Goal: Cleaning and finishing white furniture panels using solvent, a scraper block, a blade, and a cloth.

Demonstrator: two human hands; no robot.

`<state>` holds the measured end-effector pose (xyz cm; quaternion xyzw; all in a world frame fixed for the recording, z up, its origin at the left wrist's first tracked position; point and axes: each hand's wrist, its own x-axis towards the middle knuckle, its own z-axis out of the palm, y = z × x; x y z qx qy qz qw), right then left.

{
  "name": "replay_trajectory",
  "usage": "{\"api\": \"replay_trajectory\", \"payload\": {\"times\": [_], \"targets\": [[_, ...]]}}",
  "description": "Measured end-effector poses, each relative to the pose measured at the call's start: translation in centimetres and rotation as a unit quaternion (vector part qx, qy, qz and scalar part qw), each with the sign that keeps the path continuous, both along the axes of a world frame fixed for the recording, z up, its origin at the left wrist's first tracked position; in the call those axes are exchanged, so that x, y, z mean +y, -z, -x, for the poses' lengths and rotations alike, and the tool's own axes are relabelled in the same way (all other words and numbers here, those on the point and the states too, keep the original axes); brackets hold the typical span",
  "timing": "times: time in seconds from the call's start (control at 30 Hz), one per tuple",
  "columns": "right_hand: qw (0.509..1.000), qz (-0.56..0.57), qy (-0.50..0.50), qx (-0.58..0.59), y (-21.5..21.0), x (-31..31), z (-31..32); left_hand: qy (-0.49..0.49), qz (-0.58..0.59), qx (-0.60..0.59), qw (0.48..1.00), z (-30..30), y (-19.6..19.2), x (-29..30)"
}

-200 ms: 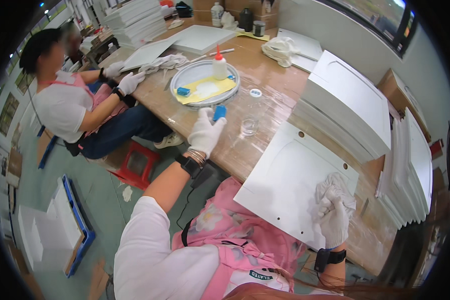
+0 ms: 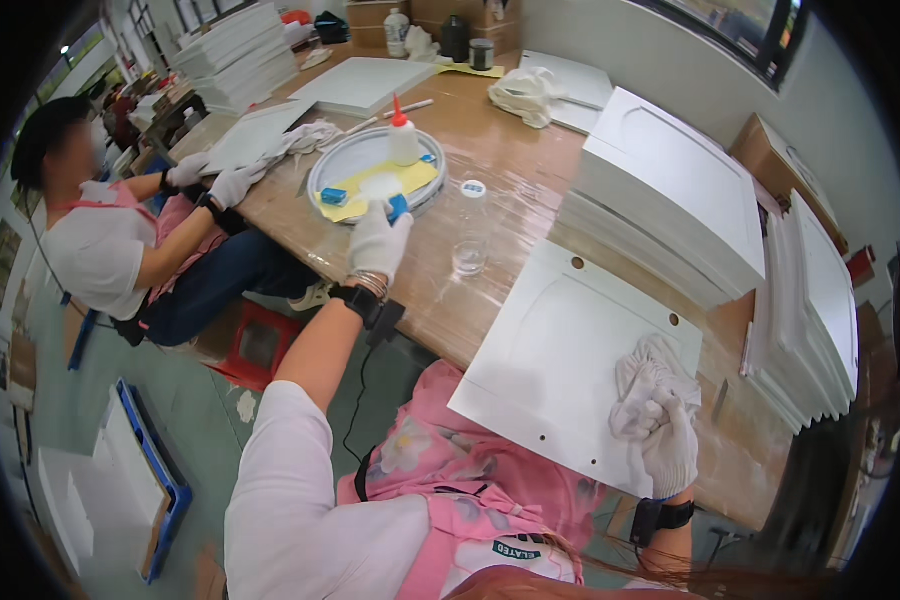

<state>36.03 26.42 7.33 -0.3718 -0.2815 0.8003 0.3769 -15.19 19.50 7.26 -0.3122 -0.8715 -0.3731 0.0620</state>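
Moved nearer the round tray [image 2: 345, 162], my left hand [image 2: 376, 246] pinches a blue block [image 2: 399, 208] and, swinging right, could tip the clear bottle [image 2: 471, 225]; my right hand [image 2: 669, 438] squeezes a rag [image 2: 652, 376].

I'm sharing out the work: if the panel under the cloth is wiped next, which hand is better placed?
Likely the right hand: it holds the white cloth on the panel. The left hand is at the round tray with a blue block.

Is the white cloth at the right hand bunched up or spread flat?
Bunched up: the white fabric cloth shows crumpled folds, gathered at the gloved right hand.
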Motion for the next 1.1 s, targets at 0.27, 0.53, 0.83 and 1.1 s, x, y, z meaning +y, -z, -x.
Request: {"api": "replay_trajectory", "payload": {"times": [0.27, 0.53, 0.83, 1.1], "targets": [[0.996, 0.02, 0.081, -0.025, 1.5, -0.6, -3.5, -0.016, 0.093, 0.037, 0.995, 4.5, 1.0, 3.9], [0.987, 0.028, 0.15, -0.053, 2.8, -3.1, -5.5, 0.027, 0.01, 0.062, 0.998, 3.8, 2.0, 0.7], [0.986, 0.049, 0.151, -0.053, 4.4, -6.2, -7.1, 0.177, -0.1, -0.49, 0.848, -5.1, -0.1, -7.1], [0.989, 0.059, 0.131, -0.031, 4.8, -8.5, -8.1, 0.138, -0.116, -0.755, 0.631, -7.5, 3.4, -10.6]]}}
